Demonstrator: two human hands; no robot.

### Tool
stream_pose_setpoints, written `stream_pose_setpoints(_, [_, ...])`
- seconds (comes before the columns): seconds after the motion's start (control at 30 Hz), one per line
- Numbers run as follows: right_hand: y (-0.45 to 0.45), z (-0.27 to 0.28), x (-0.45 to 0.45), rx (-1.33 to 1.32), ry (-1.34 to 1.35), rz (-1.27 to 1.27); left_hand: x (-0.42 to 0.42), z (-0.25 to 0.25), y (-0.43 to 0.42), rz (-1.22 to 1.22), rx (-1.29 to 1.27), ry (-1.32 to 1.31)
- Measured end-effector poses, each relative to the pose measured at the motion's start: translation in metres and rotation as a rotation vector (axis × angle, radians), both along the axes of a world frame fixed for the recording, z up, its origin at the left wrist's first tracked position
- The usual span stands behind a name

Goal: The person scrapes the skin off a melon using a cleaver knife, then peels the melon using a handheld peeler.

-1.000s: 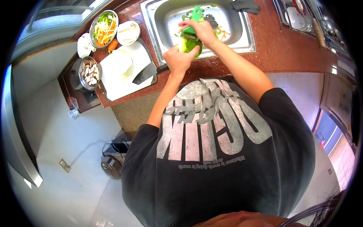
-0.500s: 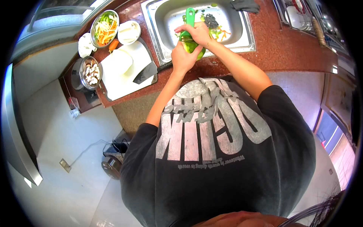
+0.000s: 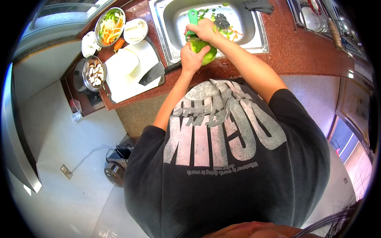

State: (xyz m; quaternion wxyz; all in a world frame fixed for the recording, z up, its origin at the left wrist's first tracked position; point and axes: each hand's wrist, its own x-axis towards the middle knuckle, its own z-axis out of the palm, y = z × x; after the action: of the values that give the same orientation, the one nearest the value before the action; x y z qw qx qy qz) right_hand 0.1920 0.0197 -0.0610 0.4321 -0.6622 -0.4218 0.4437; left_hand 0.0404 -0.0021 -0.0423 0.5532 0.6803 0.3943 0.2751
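Observation:
My left hand (image 3: 192, 58) is wrapped round a green vegetable (image 3: 208, 55) at the near edge of the sink. Pale green flesh shows on part of it. My right hand (image 3: 204, 30) grips a green peeler (image 3: 193, 18), its handle pointing up and away and its head against the vegetable's upper end. Beyond my hands, green and orange peelings (image 3: 235, 33) lie in the metal sink (image 3: 166, 35) near a dark heap (image 3: 221, 20) over the drain. My right fingers partly hide the peeler.
At the left are a white cutting board (image 3: 119, 89) with a large pale piece (image 3: 127, 62) and a dark knife (image 3: 152, 74), a bowl of cut vegetables (image 3: 111, 28), a white bowl (image 3: 135, 31), a carrot piece (image 3: 118, 45) and a bowl of mushrooms (image 3: 95, 74). A dark cloth (image 3: 258, 6) lies behind the sink.
My right hand has moved slightly left with the peeler, whose handle now leans further left. More of the green vegetable shows below my hands.

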Motion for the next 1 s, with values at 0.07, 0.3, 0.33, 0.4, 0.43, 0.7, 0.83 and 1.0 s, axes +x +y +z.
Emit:
stream_pose_setpoints(0.07, [0.029,-0.048,0.019,-0.169,-0.184,-0.128,-0.008,0.005,-0.002,-0.084,0.031,0.072])
stream_pose_setpoints(0.3, [-0.001,-0.109,0.047,-0.461,-0.576,-0.394,-0.001,0.005,-0.003,-0.015,-0.022,-0.134])
stream_pose_setpoints(0.33, [0.0,-0.109,0.05,-0.378,-0.478,-0.454,-0.005,0.004,0.001,-0.004,-0.034,-0.102])
stream_pose_setpoints(0.4, [0.004,-0.091,0.055,-0.267,-0.152,-0.569,-0.007,0.001,0.009,0.021,-0.01,-0.081])
stream_pose_setpoints(0.43, [0.001,-0.075,0.053,-0.167,0.191,-0.687,-0.008,0.001,0.008,0.029,-0.012,-0.074])
stream_pose_setpoints(0.7, [-0.022,0.014,0.002,0.033,0.317,-0.145,0.0,-0.014,0.006,-0.042,0.01,0.042])
stream_pose_setpoints(0.83, [-0.023,-0.001,0.001,0.105,0.337,-0.105,0.002,-0.009,0.004,-0.017,0.125,0.223])
stream_pose_setpoints(1.0, [-0.028,0.022,-0.011,0.156,-0.073,-0.253,0.014,-0.009,-0.003,0.037,0.035,0.222])
